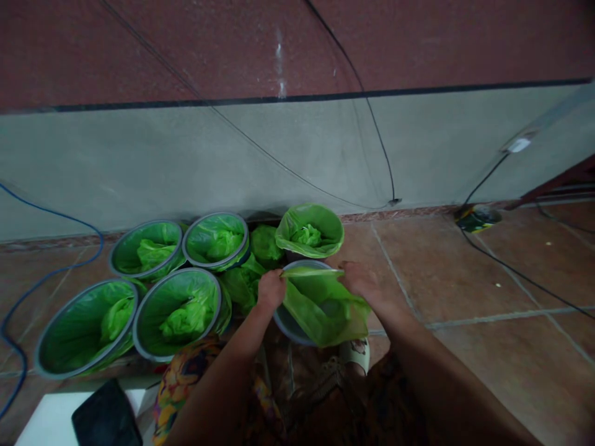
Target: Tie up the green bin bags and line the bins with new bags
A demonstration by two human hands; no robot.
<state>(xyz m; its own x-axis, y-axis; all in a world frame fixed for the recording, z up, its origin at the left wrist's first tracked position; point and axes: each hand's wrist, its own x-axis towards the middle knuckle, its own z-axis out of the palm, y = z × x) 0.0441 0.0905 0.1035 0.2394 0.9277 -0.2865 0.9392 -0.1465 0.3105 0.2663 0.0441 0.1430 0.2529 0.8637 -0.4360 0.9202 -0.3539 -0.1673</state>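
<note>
My left hand (271, 288) and my right hand (360, 282) each pinch the top edge of a green plastic bag (320, 303), stretched between them. The bag hangs over a grey round bin (284, 322) on the floor right in front of me; most of that bin's rim is hidden by the bag. Both hands have their fingers closed on the bag's edge.
Several grey bins lined with green bags (179, 310) stand to the left, and one bag-covered bin (309, 230) stands behind, by the grey wall. Black cables (372, 124) and a blue cable (56, 217) run along wall and tiled floor. A white surface with a dark object (106, 415) is at bottom left.
</note>
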